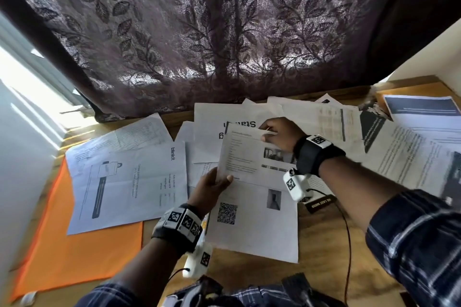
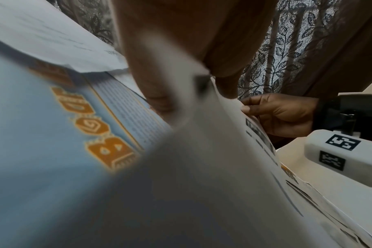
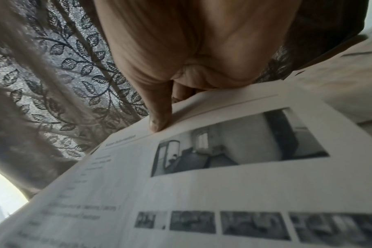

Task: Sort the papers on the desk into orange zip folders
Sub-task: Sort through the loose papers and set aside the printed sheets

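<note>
Both hands hold one printed sheet (image 1: 245, 157) raised off the desk (image 1: 324, 244). The left hand (image 1: 212, 188) pinches its near left edge, thumb on top and fingers curled beneath. The right hand (image 1: 280, 133) pinches the far top edge, thumb lying along the printed face and fingers curled behind; the right wrist view confirms this. Judged purpose: holding opposite edges keeps the limp sheet flat and lets it be read before filing.

The held sheet carries a grey room photograph just below the right thumb, a strip of smaller photographs under that, and a text column toward the left fingers; its heading is too blurred to read.

Directly under the held sheet lies a page with a QR code (image 1: 227, 213) and a small portrait photograph. Left of the left hand lies a sheet marked "blinkit" (image 1: 129, 182), with a product drawing; it overlaps the orange zip folder (image 1: 74, 252), which lies flat, well to the left of both hands. Beyond the right fingers a page shows large upside-down letters, only partly visible. More loose papers (image 1: 399, 147) are spread to the right of the right hand.

Assessment: sorting is at an early stage; no paper is seen inside the folder.
</note>
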